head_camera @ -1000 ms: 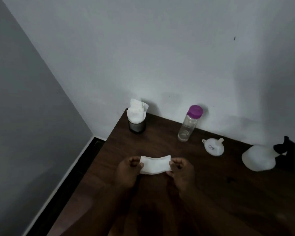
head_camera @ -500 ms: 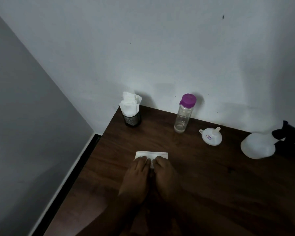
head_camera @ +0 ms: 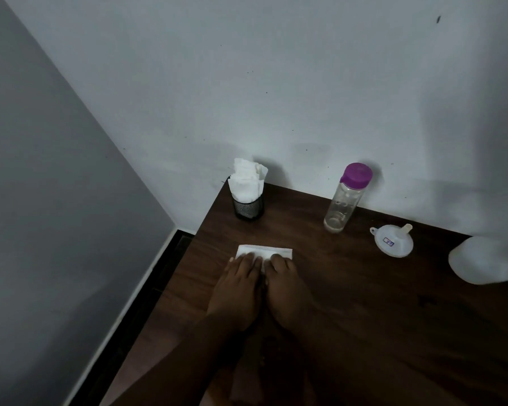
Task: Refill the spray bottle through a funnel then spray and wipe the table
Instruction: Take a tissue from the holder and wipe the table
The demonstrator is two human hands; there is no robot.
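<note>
Both the left hand and right hand press flat, fingers together, on a tissue near the worktop's left edge, with holder, bottle, funnel and sprayer along the back edge.

A second ago both hands held the tissue stretched between pinched fingertips, lifted off the table. It was since laid flat on the wood, and the left hand and right hand came together side by side, palms down, fingers pressing its near edge. Over the last half second they hardly shifted.
</note>
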